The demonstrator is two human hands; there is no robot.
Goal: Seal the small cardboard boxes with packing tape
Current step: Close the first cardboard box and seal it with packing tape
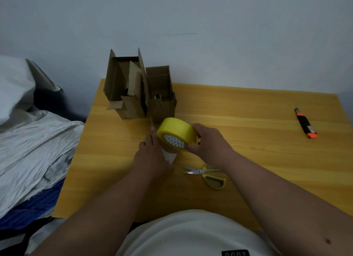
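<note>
Box contents point(157, 96): dark, indistinct. Left hand point(150, 158) fingers: tips obscured. Desk point(248, 122): near edge covered by torso.

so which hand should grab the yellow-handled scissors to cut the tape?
Probably right. The scissors lie beside the right hand's wrist, but it grips the yellow tape roll and must release first. The left hand holds the pulled strip and sits farther away.

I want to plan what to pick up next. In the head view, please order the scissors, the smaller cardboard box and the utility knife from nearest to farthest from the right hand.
1. scissors: just below the right hand, toward the person.
2. smaller cardboard box: beyond the hand, toward the wall.
3. utility knife: far right on the table.
</note>
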